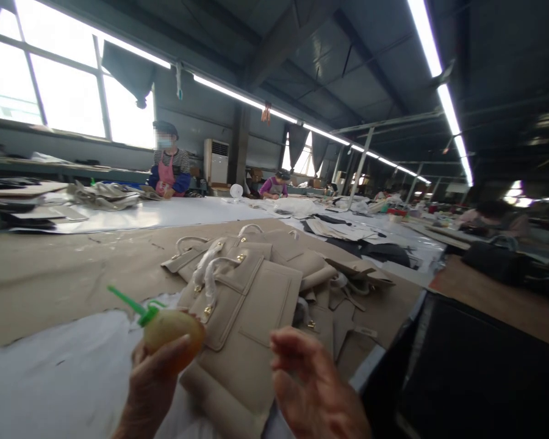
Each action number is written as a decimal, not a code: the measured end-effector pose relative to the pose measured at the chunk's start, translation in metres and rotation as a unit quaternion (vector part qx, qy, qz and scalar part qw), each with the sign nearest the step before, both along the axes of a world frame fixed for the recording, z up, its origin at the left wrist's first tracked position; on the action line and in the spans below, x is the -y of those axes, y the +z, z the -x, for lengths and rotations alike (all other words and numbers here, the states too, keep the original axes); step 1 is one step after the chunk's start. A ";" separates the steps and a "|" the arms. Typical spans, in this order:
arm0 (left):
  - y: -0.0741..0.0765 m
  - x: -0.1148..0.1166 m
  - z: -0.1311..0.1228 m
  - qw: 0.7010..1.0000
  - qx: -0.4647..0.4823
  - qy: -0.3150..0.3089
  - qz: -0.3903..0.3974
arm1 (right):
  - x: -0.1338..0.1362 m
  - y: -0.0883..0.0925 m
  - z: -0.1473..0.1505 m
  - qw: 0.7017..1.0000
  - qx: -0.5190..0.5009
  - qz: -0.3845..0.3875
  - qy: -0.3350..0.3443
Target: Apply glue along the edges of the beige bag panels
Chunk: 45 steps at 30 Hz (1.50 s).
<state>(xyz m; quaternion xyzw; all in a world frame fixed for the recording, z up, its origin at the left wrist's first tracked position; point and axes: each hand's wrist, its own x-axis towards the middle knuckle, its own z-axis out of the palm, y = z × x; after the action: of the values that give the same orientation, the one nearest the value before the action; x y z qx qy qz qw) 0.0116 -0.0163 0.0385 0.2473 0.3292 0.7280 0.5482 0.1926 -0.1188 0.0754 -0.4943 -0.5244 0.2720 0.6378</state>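
My left hand (153, 381) is wrapped around a squeeze bottle (171, 335) of yellowish-orange liquid. The bottle lies tilted in the grip, its green nozzle (127, 302) pointing up and left. Just over the front of a beige bag panel (260, 323), my right hand (313, 384) is held up with nothing in it, its fingers loosely curled, apart from the thumb and a little blurred. Several beige bag pieces are piled in front of both hands, with wrapped handles (210, 283) and gold-coloured fittings (241, 258).
Brown sheeting (50, 262) covers the table, with a white cloth or sheet (64, 378) at the near left. A black panel (485, 366) stands at the right. A co-worker in a pink apron (166, 174) is behind the white table (187, 210); others work farther back.
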 end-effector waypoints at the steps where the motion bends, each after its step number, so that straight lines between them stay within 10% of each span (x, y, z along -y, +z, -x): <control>1: 0.000 0.002 -0.002 0.999 -0.017 -0.024 -0.019 | -0.010 -0.003 0.009 0.999 -0.024 0.024 0.025; 10: -0.004 0.012 -0.015 0.996 -0.026 -0.081 0.024 | -0.070 -0.025 0.072 0.933 -0.222 0.120 0.255; 14: -0.002 0.007 -0.020 0.987 -0.054 -0.148 0.003 | -0.073 -0.028 0.066 0.926 -0.284 0.098 0.227; 26: -0.019 -0.022 0.001 0.939 -0.337 -0.002 0.071 | -0.072 -0.048 -0.076 0.886 -0.459 0.063 -0.016; 45: -0.020 -0.054 0.024 0.938 -0.305 -0.048 0.160 | -0.070 -0.065 -0.067 0.809 -0.584 0.051 0.038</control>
<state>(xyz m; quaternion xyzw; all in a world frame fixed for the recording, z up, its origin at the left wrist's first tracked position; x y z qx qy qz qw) -0.0123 0.0375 0.0190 0.3821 0.5799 0.5284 0.4884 0.2595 -0.0486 0.0105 -0.2536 -0.0568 0.5598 0.7869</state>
